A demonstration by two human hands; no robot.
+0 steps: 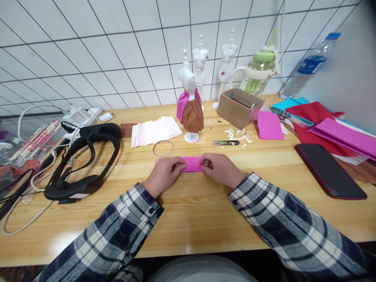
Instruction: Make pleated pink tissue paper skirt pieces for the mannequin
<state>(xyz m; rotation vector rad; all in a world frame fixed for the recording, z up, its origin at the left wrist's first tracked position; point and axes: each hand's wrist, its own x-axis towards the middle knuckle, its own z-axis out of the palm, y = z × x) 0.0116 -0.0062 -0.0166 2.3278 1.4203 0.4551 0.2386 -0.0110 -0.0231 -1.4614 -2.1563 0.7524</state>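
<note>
A small strip of magenta fabric (192, 164) lies low over the wooden table between my hands. My left hand (165, 173) pinches its left end between thumb and fingers. At the other end, my right hand (219, 168) grips the fabric the same way. Just beyond stands a white mini dress form (188, 78) wearing a brown pleated piece (193, 115) and a magenta piece (182, 103). Thread snips (226, 143) lie past my right hand, near several white scraps (237, 135). A thin hoop (163, 149) rests beyond my left hand.
White pleated fabric (157, 131) lies at the back left, near a black headset (85, 164) and cables. Two more dress forms (227, 58) stand by the tiled wall. A cardboard box (239, 107), green-lidded jug (258, 72), bottle (311, 64), coloured fabrics (320, 129) and phone (330, 170) occupy the right.
</note>
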